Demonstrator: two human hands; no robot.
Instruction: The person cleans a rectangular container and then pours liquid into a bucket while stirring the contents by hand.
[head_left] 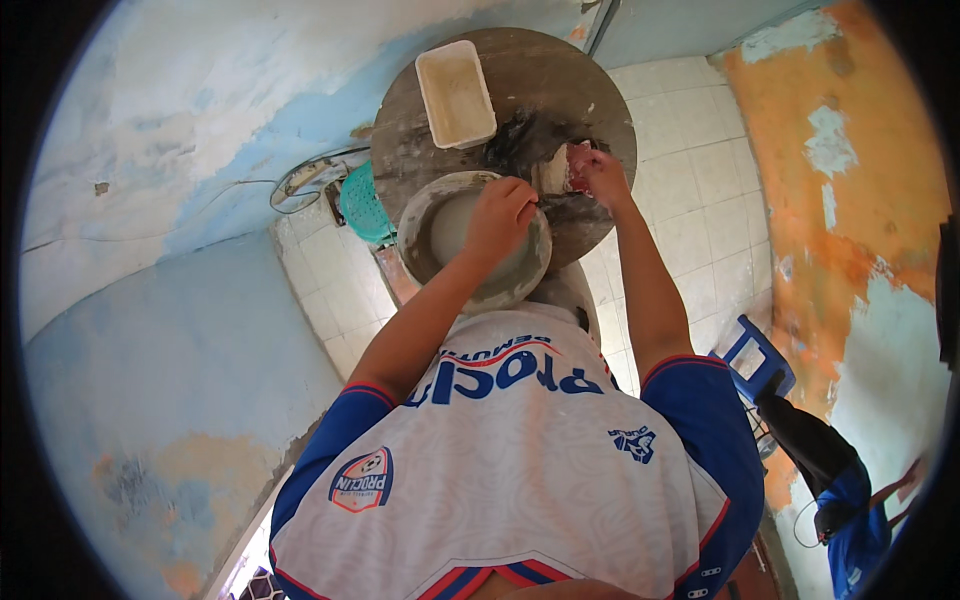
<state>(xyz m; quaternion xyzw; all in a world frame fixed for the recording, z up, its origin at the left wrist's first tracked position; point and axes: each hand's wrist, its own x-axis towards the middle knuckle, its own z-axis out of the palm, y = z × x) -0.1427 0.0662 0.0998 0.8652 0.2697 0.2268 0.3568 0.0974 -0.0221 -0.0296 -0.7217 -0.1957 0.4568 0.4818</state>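
On the round dark wooden table [400,110] stands a wide grey basin [408,255] with pale, cloudy contents. My left hand [505,212] is over the basin's right side, its fingers curled together; what they hold, if anything, I cannot make out. Farther right, my right hand [605,180] grips a dark red piece with whitish edges [578,165]; its exact kind is unclear. Directly left of that piece is a beige, block-like thing [552,173], and I cannot tell whether the two are joined.
A cream rectangular tub [452,95] stands at the table's far left, near a dark wet smear. Beyond the left edge is a turquoise plastic basket [366,205]. A blue plastic stool [752,360] and another person in blue [855,515] are at the right. Walls have peeling paint.
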